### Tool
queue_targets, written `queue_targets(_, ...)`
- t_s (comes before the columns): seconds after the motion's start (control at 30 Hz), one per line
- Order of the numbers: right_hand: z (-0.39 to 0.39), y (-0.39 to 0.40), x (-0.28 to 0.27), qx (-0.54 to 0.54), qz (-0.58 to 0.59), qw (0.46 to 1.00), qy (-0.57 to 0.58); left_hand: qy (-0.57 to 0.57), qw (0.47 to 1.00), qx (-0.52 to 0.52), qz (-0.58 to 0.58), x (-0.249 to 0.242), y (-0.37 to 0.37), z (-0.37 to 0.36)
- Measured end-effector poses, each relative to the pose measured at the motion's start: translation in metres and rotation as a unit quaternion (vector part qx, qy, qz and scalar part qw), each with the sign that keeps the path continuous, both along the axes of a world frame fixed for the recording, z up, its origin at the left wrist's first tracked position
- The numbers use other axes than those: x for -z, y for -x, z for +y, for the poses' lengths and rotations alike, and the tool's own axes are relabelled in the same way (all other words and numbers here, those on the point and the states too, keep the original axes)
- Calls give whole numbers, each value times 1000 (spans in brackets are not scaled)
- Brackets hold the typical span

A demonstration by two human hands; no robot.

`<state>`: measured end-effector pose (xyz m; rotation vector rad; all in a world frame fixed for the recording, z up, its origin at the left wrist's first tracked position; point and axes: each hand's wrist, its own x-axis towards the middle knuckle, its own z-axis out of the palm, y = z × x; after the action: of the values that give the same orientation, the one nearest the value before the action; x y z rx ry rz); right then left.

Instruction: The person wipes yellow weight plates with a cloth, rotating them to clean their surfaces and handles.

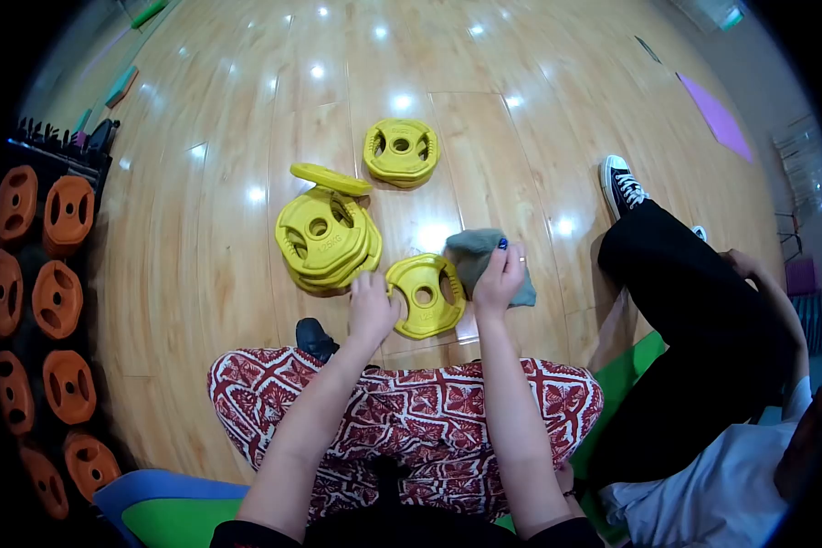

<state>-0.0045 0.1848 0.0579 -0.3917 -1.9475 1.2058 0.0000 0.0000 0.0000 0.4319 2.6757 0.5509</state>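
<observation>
A single yellow weight plate [443, 315] is in front of my crossed legs. My left hand [372, 310] is closed at its left edge, fingers curled and partly hidden from me. My right hand [500, 279] pinches a grey-green cloth [470, 254] beside the plate's right edge; part of the cloth hangs down to the right. Left of the plate stands a stack of yellow weight plates [315, 239], with one more plate [329, 178] leaning tilted at its far side. Farther off lies a smaller pile of yellow plates [400, 151].
Orange weight plates [59, 300] hang on a rack at the left. To my right sits another person in black trousers [685, 301], one sneaker [623, 187] on the wooden floor [228, 320]. A green mat [635, 370] is under us. A purple mat [714, 117] lies far right.
</observation>
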Motion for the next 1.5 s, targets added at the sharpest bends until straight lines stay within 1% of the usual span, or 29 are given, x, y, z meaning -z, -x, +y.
queue_targets(0.07,6,-1,-5,-20,5,998,-64,-26,987,-153,42,5,-2,12)
queue_targets(0.1,-15,-14,-4,-25,-5,998,-53,-14,987,-157,33,-4,-13,-13)
queue_targets(0.17,-2,-13,1,73,-38,996,29,77,972,-147,-168,-11,-4,-11)
queue_targets(0.2,2,-11,-13,101,-14,988,119,67,972,-149,-168,-5,0,-9)
queue_targets(0.23,10,-11,-19,109,15,983,146,45,973,-132,-182,2,3,-6)
queue_targets(0.3,14,-10,-28,118,72,985,103,22,972,-120,-199,6,3,-8)
queue_targets(0.33,9,-9,-30,112,70,987,97,42,974,-104,-197,4,3,-7)
queue_targets(0.4,-15,-11,-28,-9,29,998,-56,63,973,-90,-202,-3,-3,-9)
queue_targets(0.43,-23,-13,-2,-93,-66,992,-56,75,971,-85,-208,-7,-7,-7)
queue_targets(0.47,-42,-16,17,-155,-119,969,-153,88,969,-80,-215,-8,-10,-9)
queue_targets(0.5,-61,-20,28,-248,-230,920,-196,83,969,-83,-217,7,-12,-9)
queue_targets(0.53,-80,-19,37,-302,-246,874,-290,32,967,-148,-205,35,-14,-8)
queue_targets(0.57,-93,-21,45,-340,-245,843,-337,-18,957,-214,-196,51,-19,-7)
queue_targets(0.6,-95,-19,54,-320,-273,836,-353,-22,929,-210,-303,33,-13,-9)
queue_targets(0.63,-97,-13,62,-299,-296,829,-370,-25,928,-215,-304,35,-10,-10)
queue_targets(0.7,-95,-5,71,-281,-296,819,-403,-21,911,-153,-381,33,-5,-9)
queue_targets(0.73,-92,-4,73,-255,-298,813,-431,-24,909,-141,-392,22,-5,-9)
queue_targets(0.77,-88,-2,73,-258,-296,812,-432,-26,909,-144,-391,22,-4,-9)
queue_targets(0.83,-78,-2,76,-213,-278,812,-466,-19,923,-118,-367,20,-6,-10)
queue_targets(0.9,-66,2,80,-184,-274,816,-474,-37,916,-127,-378,19,-6,-9)
queue_targets(0.97,-49,6,83,-103,-359,790,-486,-8,914,-128,-385,19,-5,-7)
queue_targets(1.1,26,5,76,-17,-530,742,-411,-8,917,-115,-381,10,-3,-8)
queue_targets(1.17,48,4,67,86,-538,768,-337,6,917,-130,-377,21,-3,-6)
queue_targets(1.2,43,7,55,89,-470,822,-309,6,916,-130,-380,21,-4,-5)
queue_targets(1.23,31,9,44,90,-477,819,-307,5,910,-139,-390,19,-4,-4)
queue_targets(1.3,-10,20,37,13,-402,887,-226,10,909,-143,-392,10,-4,-3)
queue_targets(1.37,-61,9,53,-110,-327,893,-290,4,918,-134,-372,0,-3,-5)
queue_targets(1.43,-98,-3,81,-262,-334,810,-405,-7,914,-130,-384,18,-5,-5)
queue_targets(1.5,-89,3,87,-237,-313,819,-419,-20,907,-128,-400,31,-5,-9)
